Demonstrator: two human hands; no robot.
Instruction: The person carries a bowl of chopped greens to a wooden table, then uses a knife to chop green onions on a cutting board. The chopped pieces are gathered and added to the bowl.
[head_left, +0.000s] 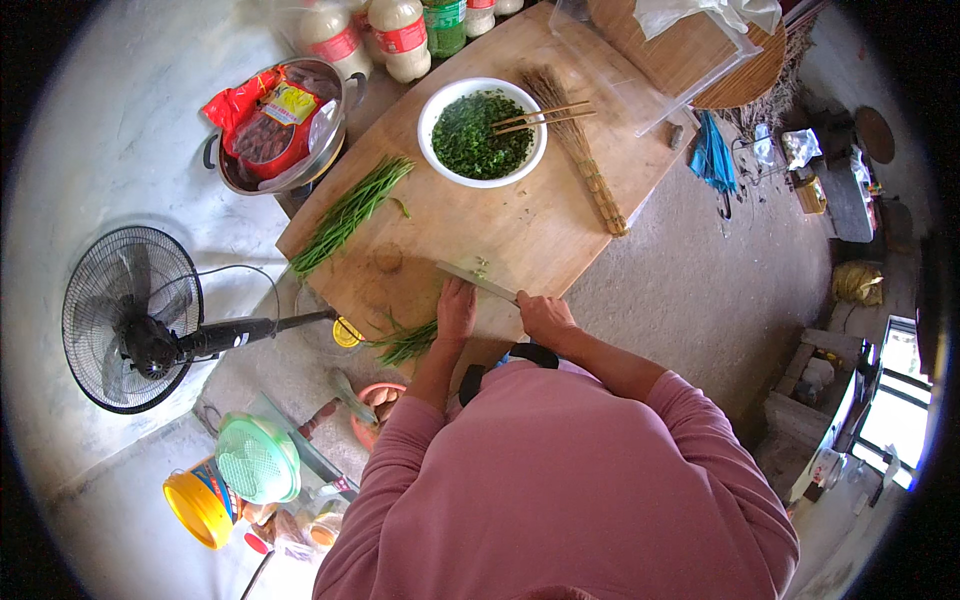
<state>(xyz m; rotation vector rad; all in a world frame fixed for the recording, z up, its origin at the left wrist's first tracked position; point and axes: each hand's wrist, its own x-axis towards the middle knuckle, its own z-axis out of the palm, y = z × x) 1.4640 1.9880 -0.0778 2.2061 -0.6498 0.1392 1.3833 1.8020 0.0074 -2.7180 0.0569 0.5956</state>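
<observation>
My right hand (545, 316) grips the handle of a kitchen knife (480, 280), whose blade points left across the near end of a wooden board (480, 217). Against the near side of the blade rests my left hand (456, 309), on a bunch of long green stalks (407, 343) that sticks out to its left. Small cut green pieces (481, 265) lie just beyond the blade. Farther back stands a white bowl (425, 154) of chopped greens (476, 139), with wooden chopsticks (551, 116) leaning in it. Another bunch of green stalks (352, 214) lies along the board's left edge.
A whisk broom of bound straw (589, 176) lies on the board's right side. At the left stand a two-handled pot (335, 142) holding a red package (262, 135) and a black fan (135, 322). Bottles (401, 37) line the back; a red basin (365, 427) is by my left arm.
</observation>
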